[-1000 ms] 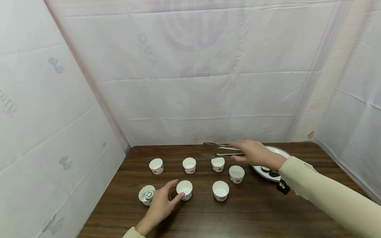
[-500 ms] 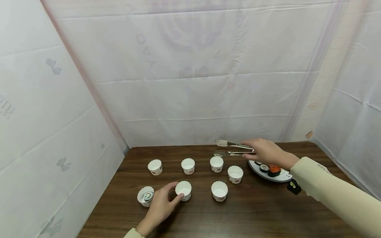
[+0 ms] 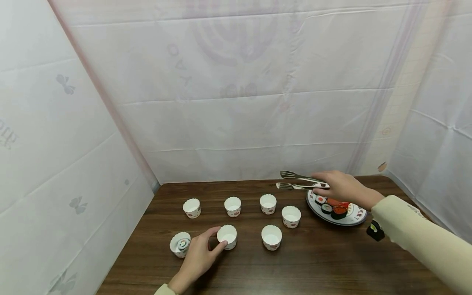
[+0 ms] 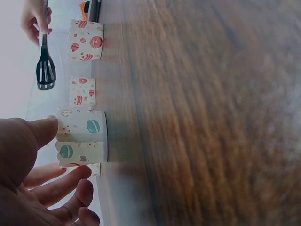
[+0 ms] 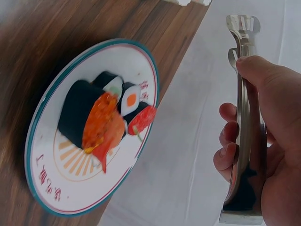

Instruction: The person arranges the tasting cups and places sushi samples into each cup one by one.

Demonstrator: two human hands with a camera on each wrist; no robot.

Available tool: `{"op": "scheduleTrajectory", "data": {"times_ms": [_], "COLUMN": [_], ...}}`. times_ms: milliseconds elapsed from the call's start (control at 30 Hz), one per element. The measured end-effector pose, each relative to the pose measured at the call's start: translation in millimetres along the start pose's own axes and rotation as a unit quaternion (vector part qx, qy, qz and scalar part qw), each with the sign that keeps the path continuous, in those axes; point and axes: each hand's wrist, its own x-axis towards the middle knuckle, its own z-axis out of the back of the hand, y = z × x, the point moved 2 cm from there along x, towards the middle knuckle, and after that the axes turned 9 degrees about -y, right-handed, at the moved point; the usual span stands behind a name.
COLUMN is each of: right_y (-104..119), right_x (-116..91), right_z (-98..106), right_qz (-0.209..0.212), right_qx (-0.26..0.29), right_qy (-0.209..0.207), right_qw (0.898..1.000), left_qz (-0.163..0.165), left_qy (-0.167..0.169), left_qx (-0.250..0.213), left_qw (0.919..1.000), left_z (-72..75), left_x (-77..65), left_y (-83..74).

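My left hand (image 3: 200, 252) pinches a white paper baking cup (image 3: 226, 239) between thumb and fingers, the cup standing on the table. In the left wrist view this cup (image 4: 84, 129) shows green macaron prints, with the thumb at its rim. My right hand (image 3: 341, 188) grips metal serving tongs (image 3: 300, 187), raised in front of the plate (image 3: 311, 209), their slotted ends pointing left, apart and with nothing between them. In the right wrist view the plate (image 5: 44, 195) carries sushi pieces, among them a large seaweed-wrapped one (image 5: 77, 113) with orange topping.
Left of the left hand, a baking cup (image 3: 175, 248) holds a sushi roll (image 3: 182, 244). Several more baking cups stand about, including a back left one (image 3: 191, 209) and a front right one (image 3: 271, 238). White cloth (image 3: 221, 123) hangs behind the brown wooden table (image 3: 313, 266).
My right hand has drawn the tongs to the right, and more of the plate and its sushi has come into sight. The left hand has stayed at the same cup.
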Motion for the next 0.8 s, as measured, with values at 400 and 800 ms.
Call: {"op": "scheduleTrajectory", "data": {"times_ms": [400,800], "right_y": [-25.8,-43.7], "right_x": [-17.0,-32.8], "right_z": [5.2,5.7], "right_qz": [-0.011,-0.046], "right_qx": [-0.01,-0.039], "right_qy": [0.005,0.016], "right_qw": [1.0,0.998], "left_qz": [0.0,-0.017], "left_qy": [0.001,-0.006], "left_qx": [0.001,-0.003], "left_qw": [1.0,0.9998], "left_z": [0.2,0.8], "left_x": [-0.3,-0.8], "left_y": [0.4,-0.1]}}
